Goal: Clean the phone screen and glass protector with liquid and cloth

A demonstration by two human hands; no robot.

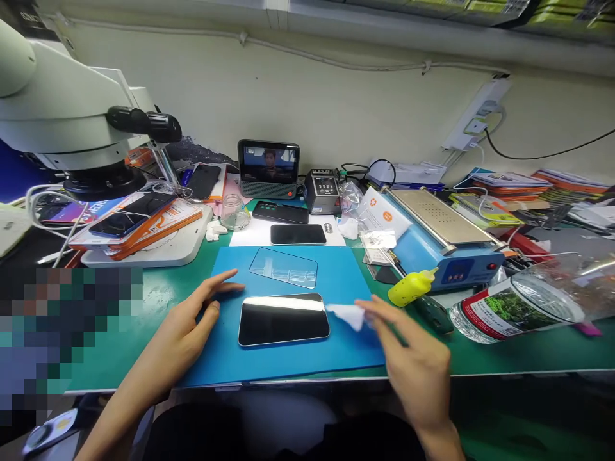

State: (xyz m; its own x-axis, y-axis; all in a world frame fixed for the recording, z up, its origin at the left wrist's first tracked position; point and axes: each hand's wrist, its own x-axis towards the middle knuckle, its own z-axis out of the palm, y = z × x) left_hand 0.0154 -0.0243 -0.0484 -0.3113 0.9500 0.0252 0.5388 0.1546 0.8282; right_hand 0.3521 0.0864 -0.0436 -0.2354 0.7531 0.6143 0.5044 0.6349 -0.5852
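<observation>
A smartphone (pixel 283 322) lies face up on a blue mat (pixel 221 358), with a bright reflection along its far edge. Behind it rests a clear screen protector (pixel 284 269) with a black border. My left hand (pixel 199 317) is beside the phone's left end, fingers spread, holding nothing. Between the fingertips of my right hand (pixel 408 346) is a white wipe (pixel 350 315), just off the phone's right end. That hand is slightly blurred.
Another phone (pixel 298 234) lies behind the mat, before a small display (pixel 269 168). A microscope (pixel 72 121) overhangs the left. To the right are a yellow bottle (pixel 411 288), a blue machine (pixel 442 256) and a plastic jar (pixel 514 310). A person's pixelated area borders the left.
</observation>
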